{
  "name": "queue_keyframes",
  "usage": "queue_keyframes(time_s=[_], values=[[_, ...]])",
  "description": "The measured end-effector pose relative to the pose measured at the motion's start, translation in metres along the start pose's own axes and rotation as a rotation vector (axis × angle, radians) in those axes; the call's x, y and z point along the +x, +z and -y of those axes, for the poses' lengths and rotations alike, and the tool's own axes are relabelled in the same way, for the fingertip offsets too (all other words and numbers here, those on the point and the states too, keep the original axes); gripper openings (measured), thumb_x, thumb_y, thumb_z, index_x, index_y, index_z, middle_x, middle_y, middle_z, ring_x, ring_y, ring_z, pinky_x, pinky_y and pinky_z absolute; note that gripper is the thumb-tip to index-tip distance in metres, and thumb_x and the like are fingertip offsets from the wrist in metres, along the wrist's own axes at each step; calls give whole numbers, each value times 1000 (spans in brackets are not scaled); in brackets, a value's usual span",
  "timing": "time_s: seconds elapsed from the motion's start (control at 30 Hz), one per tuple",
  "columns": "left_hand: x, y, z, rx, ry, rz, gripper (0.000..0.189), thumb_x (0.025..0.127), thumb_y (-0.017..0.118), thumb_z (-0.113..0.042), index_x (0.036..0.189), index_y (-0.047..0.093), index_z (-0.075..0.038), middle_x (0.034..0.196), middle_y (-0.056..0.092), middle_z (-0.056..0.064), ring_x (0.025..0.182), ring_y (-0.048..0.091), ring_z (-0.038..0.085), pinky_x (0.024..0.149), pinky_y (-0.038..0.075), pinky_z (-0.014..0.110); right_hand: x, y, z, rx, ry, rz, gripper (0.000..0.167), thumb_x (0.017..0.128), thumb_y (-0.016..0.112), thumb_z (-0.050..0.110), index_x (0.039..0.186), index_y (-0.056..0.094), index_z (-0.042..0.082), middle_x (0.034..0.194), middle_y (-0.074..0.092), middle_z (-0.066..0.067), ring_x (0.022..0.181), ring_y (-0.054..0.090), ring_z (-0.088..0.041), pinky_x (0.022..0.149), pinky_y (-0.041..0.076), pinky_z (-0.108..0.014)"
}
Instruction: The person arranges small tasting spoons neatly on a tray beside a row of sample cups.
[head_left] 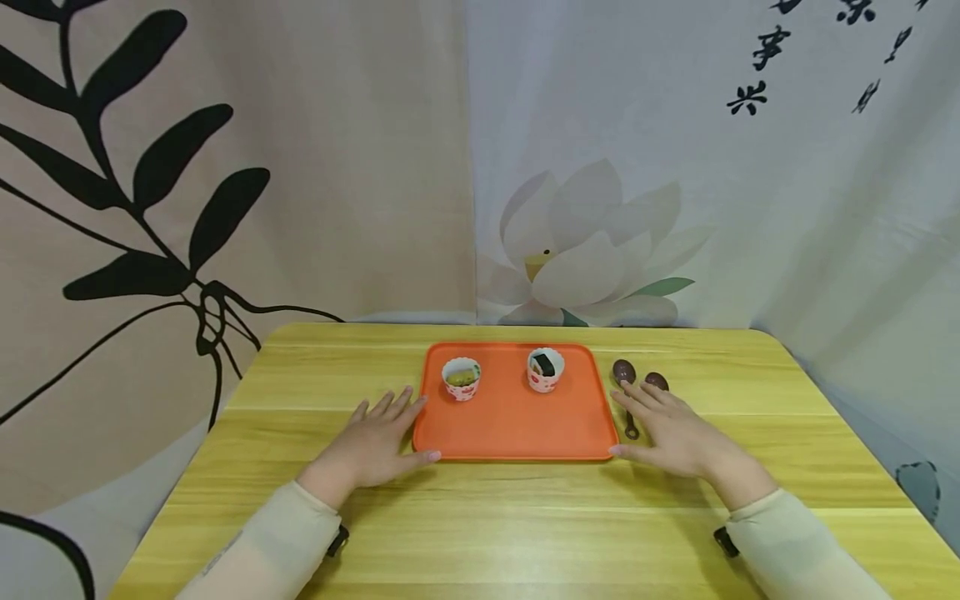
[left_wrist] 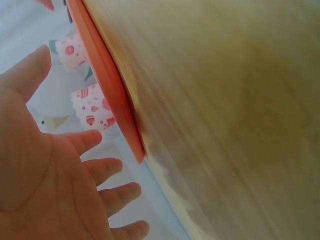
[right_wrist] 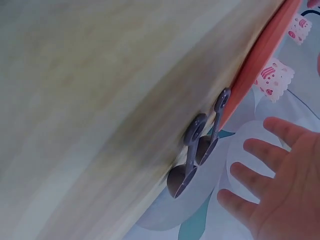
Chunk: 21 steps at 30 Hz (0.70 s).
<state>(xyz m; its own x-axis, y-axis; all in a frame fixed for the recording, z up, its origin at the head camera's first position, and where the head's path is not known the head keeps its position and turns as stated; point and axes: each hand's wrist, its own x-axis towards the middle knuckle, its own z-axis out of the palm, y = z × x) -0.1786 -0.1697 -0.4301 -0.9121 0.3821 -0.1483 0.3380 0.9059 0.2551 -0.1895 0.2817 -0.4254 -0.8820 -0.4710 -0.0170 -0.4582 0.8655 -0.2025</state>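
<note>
An orange tray (head_left: 517, 429) lies on the wooden table. Two paper cups with red prints stand on its back half. The left cup (head_left: 461, 390) holds something yellow-green; the right cup (head_left: 543, 383) holds a black and white piece. My left hand (head_left: 372, 442) spreads its fingers at the tray's left edge, with nothing in its palm in the left wrist view. On the other side my right hand (head_left: 672, 432), also empty, hovers by the tray's right edge, partly over two dark spoons. One spoon (head_left: 624, 372) shows its bowl and handle end; the other spoon (head_left: 656, 381) is mostly hidden.
The table (head_left: 510, 533) has rounded back corners and reaches to a printed curtain (head_left: 375, 167) behind it. Long sleeves cover both forearms, and a dark wrist device (head_left: 726, 542) shows beneath the right cuff.
</note>
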Motion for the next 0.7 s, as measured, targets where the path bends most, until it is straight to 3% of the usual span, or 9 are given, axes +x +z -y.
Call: queue_keyframes(time_s=[0.47, 0.7], values=[[9, 0, -2, 16, -1, 44, 92, 91, 51, -73, 159, 29, -14, 165, 18, 14, 149, 19, 44, 116, 10, 65, 10, 0, 6, 3, -27, 41, 93, 88, 52, 76, 153, 43, 10, 160, 31, -19, 145, 25, -48, 114, 23, -65], [15, -2, -3, 24, -6, 59, 92, 91, 52, -72, 159, 30, -15, 166, 18, 14, 149, 18, 44, 117, 9, 65, 16, -2, 10, -7, -14, 90, 93, 88, 58, 71, 154, 41, 9, 160, 31, -19, 146, 24, -47, 114, 22, -64]])
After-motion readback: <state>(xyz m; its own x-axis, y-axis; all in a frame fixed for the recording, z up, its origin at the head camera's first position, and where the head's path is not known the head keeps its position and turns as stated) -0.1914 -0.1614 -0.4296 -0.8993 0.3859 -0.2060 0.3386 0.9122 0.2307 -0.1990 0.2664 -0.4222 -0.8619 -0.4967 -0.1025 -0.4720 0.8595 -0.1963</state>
